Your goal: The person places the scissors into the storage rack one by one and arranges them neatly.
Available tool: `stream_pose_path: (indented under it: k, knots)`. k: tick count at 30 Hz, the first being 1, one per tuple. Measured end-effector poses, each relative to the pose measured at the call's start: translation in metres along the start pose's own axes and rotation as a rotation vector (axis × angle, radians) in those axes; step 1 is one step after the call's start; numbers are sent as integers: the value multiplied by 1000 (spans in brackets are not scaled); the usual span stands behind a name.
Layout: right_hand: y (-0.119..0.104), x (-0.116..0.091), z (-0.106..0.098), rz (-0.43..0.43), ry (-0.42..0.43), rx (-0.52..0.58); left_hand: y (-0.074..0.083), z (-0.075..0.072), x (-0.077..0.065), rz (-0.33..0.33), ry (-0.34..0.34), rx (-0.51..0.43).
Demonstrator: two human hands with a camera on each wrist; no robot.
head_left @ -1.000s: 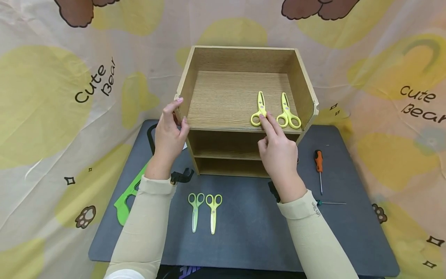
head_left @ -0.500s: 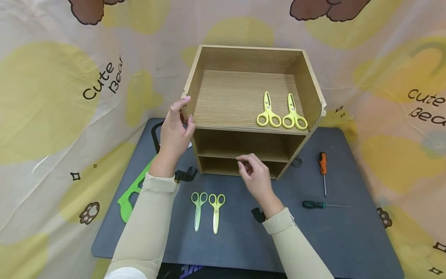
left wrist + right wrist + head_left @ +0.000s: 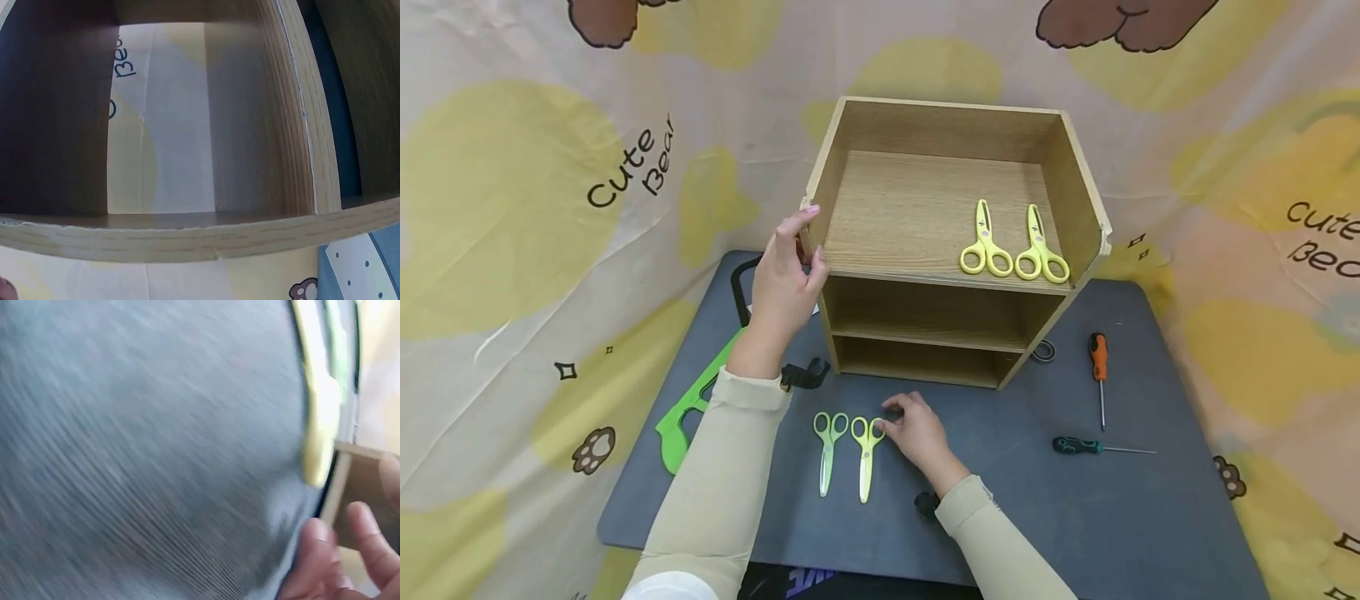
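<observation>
A wooden shelf [image 3: 925, 286] with a large top tray and two lower compartments stands on the dark table. My left hand [image 3: 784, 279] grips the front edge of its left side panel; the wrist camera there looks into the shelf's wooden compartments [image 3: 262, 125]. Two yellow scissors, the left pair [image 3: 984, 242] and the right pair [image 3: 1040, 248], lie inside the tray. On the table, my right hand [image 3: 917, 437] is beside the handles of another yellow pair of scissors [image 3: 866, 467], thumb and fingers apart in the blurred right wrist view. A green pair of scissors [image 3: 827, 458] lies just left of it.
A green-handled saw [image 3: 688, 408] lies left, partly behind the left forearm. At right are an orange screwdriver [image 3: 1099, 358] and a dark green screwdriver [image 3: 1078, 445]. Black rings [image 3: 1043, 351] sit by the shelf's right side. A patterned cloth [image 3: 550, 250] hangs behind the table [image 3: 985, 517].
My right hand has let go of the yellow scissors in the tray and come down and left to the scissors on the table. The left hand stays on the shelf. The head view has shifted slightly.
</observation>
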State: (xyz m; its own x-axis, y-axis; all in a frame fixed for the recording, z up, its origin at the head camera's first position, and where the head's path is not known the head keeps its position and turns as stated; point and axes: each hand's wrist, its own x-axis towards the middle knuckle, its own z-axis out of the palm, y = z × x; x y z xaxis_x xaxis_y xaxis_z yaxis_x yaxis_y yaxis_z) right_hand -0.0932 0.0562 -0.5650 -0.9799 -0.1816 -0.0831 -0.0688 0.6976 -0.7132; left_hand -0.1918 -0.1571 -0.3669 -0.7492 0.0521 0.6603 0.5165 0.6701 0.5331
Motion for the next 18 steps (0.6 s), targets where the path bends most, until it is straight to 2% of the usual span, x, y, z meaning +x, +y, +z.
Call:
stream_pose_path:
  k: [8,14,18]
  knots:
    - [-5,-8,26,54,-46,-210,1,2,0,7,3,-3]
    - [-12,-12,33,74,-43,-222,0,2,-1,14,13,3]
    - [-16,-14,37,57,-50,-245,0,2,0,26,20,-4]
